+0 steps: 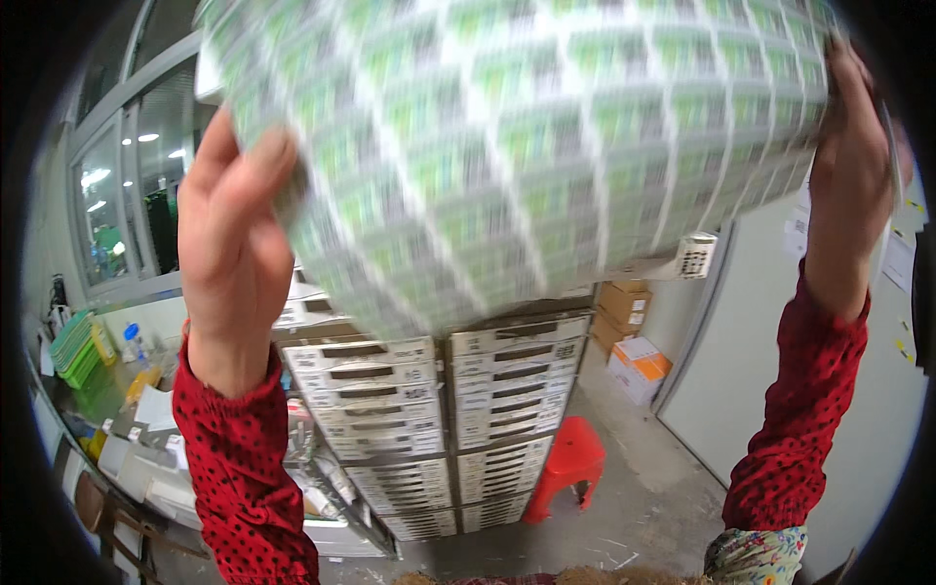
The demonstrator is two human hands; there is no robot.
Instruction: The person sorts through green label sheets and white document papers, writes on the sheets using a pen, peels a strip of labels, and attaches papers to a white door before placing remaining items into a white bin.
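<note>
Red stool [573, 460], 5 o'clock. Orange-white box [641, 369], 4. Brown cartons [620, 310], 3. Green trays [78, 359], 9. Window [103, 210], 9 to 10.

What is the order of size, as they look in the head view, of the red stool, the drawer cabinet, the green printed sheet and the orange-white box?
1. Green printed sheet
2. Drawer cabinet
3. Red stool
4. Orange-white box
The sheet is nearest; only apparent size is ranked.

Illegible print on the green-printed sheet [546, 146] and drawer labels [416, 374]
</note>
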